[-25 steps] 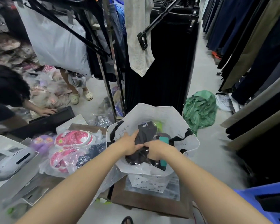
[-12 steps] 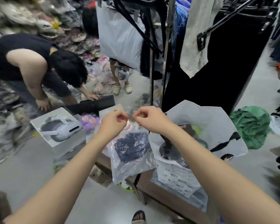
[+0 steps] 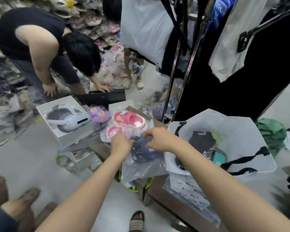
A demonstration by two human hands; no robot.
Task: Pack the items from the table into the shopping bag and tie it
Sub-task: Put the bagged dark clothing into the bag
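Both pinching the top of the clear-plastic packet of dark clothing (image 3: 143,155) just left of the shopping bag (image 3: 238,131), left hand (image 3: 120,144) and right hand (image 3: 160,139); looks light, floppy, slippery, so probably best gripped by bunching the upper film.

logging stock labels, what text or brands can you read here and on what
White lettering on the black folded garment inside the white shopping bag: too blurred to read.
Repeated dark print on the clear plastic packet below the bag: too small and blurred to read.
White headset box: no readable text.
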